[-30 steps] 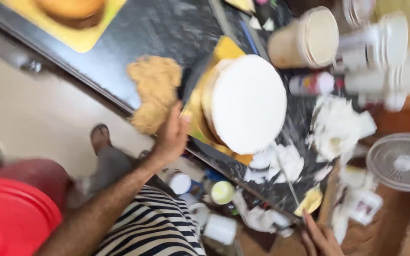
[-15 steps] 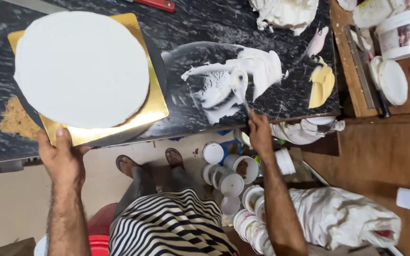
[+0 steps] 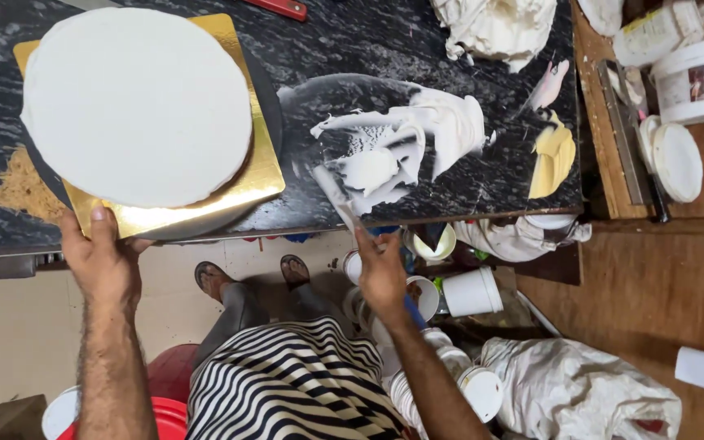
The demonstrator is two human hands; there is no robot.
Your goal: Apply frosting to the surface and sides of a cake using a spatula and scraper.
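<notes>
We are looking down on a black speckled counter [image 3: 417,33], biggest thing in view, running across the top. On its left part we are seeing a round white iced cake [image 3: 136,106] sitting on a gold square board [image 3: 258,175], which is resting on a dark round turntable [image 3: 266,90] whose edge is showing past the board. Compared with half a second ago, the cake is sitting in much the same spot, so the view is steadying after the big swing a second back, when everything was tilted.

Right of the cake a smear of white cream [image 3: 417,138] is spreading over the counter, with a yellow dab [image 3: 552,155] further right. Brown crumbs [image 3: 18,187] are lying by the board's left corner. A white tub [image 3: 698,81] is standing on the wooden shelf at far right.

Our left hand [image 3: 103,261] is gripping the board's near edge, thumb on top of the gold. Our right hand [image 3: 380,273] is closed around a palette knife [image 3: 332,195], blade lying flat on the counter beside the cream; half a second ago the blade was not as clear. We are judging this as the knife going to the cream while the cake is being steadied.

Below the counter, white cups [image 3: 470,289] are scattered on the floor.
</notes>
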